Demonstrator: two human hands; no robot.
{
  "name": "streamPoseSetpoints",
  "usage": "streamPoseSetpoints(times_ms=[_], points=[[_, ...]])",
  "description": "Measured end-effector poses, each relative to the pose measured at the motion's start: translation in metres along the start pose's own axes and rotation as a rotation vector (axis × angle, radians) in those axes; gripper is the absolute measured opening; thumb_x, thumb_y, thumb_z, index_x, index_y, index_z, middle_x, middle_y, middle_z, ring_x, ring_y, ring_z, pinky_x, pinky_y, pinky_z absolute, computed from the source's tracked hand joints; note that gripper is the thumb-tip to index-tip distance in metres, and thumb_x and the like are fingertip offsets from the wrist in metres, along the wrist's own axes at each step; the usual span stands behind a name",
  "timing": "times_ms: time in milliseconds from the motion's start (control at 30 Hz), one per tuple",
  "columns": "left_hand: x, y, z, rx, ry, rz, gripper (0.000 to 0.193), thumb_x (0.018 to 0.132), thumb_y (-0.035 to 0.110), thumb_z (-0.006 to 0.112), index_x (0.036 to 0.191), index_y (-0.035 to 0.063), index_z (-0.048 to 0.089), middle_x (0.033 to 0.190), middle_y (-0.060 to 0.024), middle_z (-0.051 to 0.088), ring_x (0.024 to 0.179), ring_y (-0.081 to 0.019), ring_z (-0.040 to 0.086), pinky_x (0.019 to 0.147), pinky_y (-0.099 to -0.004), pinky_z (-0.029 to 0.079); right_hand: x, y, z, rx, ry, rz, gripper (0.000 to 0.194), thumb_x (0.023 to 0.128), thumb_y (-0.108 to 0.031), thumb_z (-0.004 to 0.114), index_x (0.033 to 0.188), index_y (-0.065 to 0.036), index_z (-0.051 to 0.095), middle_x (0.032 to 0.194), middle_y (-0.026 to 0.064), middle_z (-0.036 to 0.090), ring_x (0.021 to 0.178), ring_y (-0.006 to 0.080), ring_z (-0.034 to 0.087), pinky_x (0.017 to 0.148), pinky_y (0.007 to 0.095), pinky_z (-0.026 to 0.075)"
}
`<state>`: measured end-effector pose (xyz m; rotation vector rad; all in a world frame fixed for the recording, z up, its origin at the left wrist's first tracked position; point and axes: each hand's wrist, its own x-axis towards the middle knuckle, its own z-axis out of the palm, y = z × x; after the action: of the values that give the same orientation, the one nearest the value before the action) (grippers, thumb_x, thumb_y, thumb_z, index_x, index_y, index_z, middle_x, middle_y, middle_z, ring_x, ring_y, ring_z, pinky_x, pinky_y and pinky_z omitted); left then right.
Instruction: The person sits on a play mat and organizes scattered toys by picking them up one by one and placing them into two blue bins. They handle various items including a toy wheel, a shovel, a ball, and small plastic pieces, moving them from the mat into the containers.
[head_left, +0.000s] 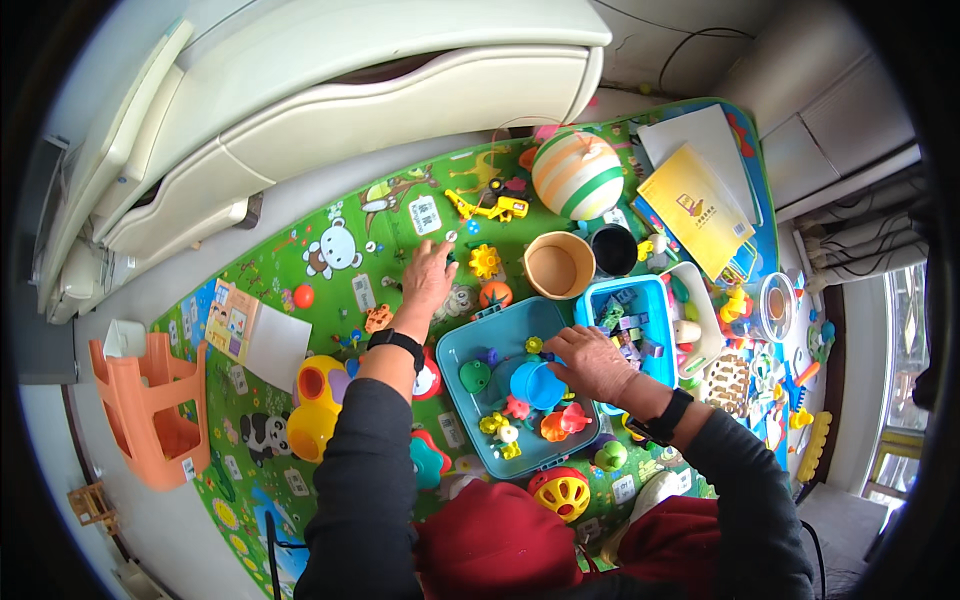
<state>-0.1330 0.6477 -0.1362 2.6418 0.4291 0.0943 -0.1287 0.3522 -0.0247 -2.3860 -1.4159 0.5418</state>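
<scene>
My left hand (428, 279) reaches over the green printed play mat (285, 232), its fingers spread near a small dark green piece that they partly hide. A yellow gear-shaped toy (484, 261) lies just right of it. My right hand (592, 361) is over the right side of a teal plastic bin (459, 341), its fingertips by the rim of a blue toy cup (537, 385); whether they grip it is unclear. Around the cup lie a green toy piece (475, 376), a yellow flower piece (533, 345) and red and orange flower-shaped pieces (574, 417). A red tomato toy (495, 294) lies behind the bin.
A blue basket (663, 300) of small blocks adjoins the bin. Beyond stand a tan tub (559, 265), black cup (613, 250), striped ball (577, 175) and yellow toy excavator (504, 208). An orange stool (154, 405) is at left; a white cabinet (405, 105) lines the back.
</scene>
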Motion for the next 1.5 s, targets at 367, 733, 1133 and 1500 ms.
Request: streamPoseSetpoints(times_ms=[367, 733, 1133, 1500], points=[[-0.004, -0.013, 0.003, 0.001, -0.109, -0.278, 0.022, 0.086, 0.023, 0.059, 0.104, 0.0097, 0.057, 0.098, -0.0173, 0.063, 0.093, -0.0365, 0.060, 0.080, -0.0453, 0.047, -0.060, 0.040, -0.047, 0.155, 0.086, 0.087, 0.016, 0.077, -0.013, 0.062, 0.093, -0.009, 0.062, 0.084, 0.0120, 0.063, 0.085, 0.0307, 0.061, 0.078, 0.0401, 0.049], [0.009, -0.044, 0.030, 0.003, -0.047, -0.329, 0.021, 0.075, 0.018, 0.070, 0.087, 0.0019, 0.063, 0.088, -0.0171, 0.065, 0.076, -0.0334, 0.064, 0.068, -0.0423, 0.050, -0.169, 0.072, -0.090, 0.056, -0.004, 0.160, 0.016, 0.077, -0.013, 0.063, 0.092, -0.009, 0.062, 0.085, 0.0095, 0.061, 0.085, 0.0297, 0.060, 0.076, 0.0410, 0.048], [0.010, 0.170, -0.123, -0.491, -0.102, 0.134, 0.022, 0.088, -0.005, 0.049, 0.106, 0.0052, 0.055, 0.105, -0.0096, 0.062, 0.074, -0.0165, 0.062, 0.060, -0.0274, 0.054, -0.195, 0.144, -0.128, 0.330, 0.329, 0.319, 0.018, 0.088, -0.019, 0.058, 0.094, -0.003, 0.062, 0.079, 0.0116, 0.062, 0.072, 0.0228, 0.061, 0.066, 0.0325, 0.048], [-0.052, 0.331, -0.060, -0.453, -0.272, 0.403, 0.021, 0.080, -0.005, 0.054, 0.099, 0.0024, 0.057, 0.086, -0.0078, 0.063, 0.078, -0.0153, 0.063, 0.070, -0.0289, 0.049, -0.129, 0.094, -0.109, 1.101, 0.220, 0.193, 0.038, 0.095, -0.025, 0.052, 0.127, -0.005, 0.047, 0.084, 0.0035, 0.057, 0.071, 0.0080, 0.057, 0.062, 0.0224, 0.047]])
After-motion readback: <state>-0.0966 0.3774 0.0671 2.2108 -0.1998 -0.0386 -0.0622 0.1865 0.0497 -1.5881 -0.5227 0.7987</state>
